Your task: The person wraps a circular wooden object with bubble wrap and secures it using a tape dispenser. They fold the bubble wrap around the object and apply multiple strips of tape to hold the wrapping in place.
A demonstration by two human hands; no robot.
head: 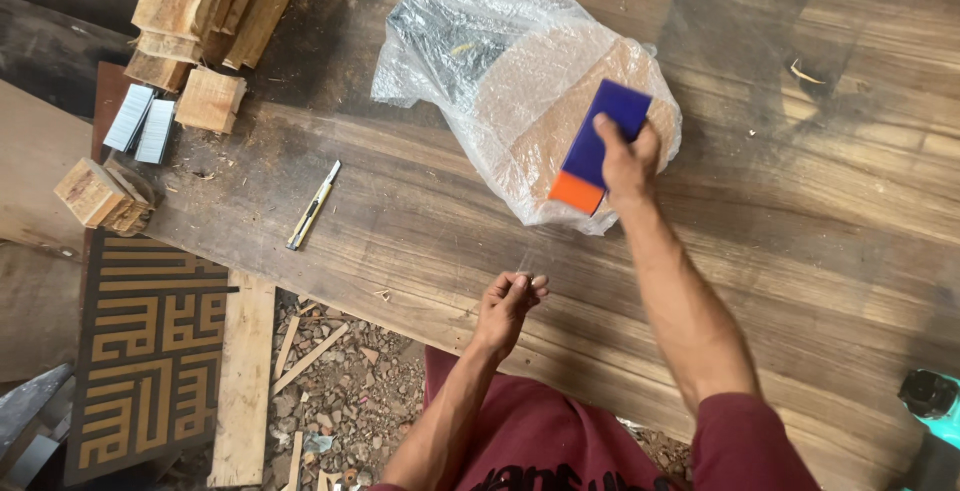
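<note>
In the head view, a bundle wrapped in bubble wrap (520, 91) lay on the wooden counter (800, 201), and everything else was placed relative to it. A blue and orange tape dispenser (597, 146) was pressed on the bundle's near right part, gripped from above by the right hand (628, 161), fingers clenched round its body. A thin clear strip of tape (525, 251) appeared to run from the dispenser down to the left hand (508, 301), below the bundle near the counter's edge, where it was pinched between closed fingertips; the strip was faint and hard to follow.

The tape could well have twisted or stuck to itself if tension were lost, and the loose wrap might have bunched beneath the dispenser.

The right arm was stretched forward nearly straight; the left forearm was bent, wrist lifted.

Left of the bundle a utility knife (314, 205) lay, wood blocks (205, 21) beyond it.
</note>
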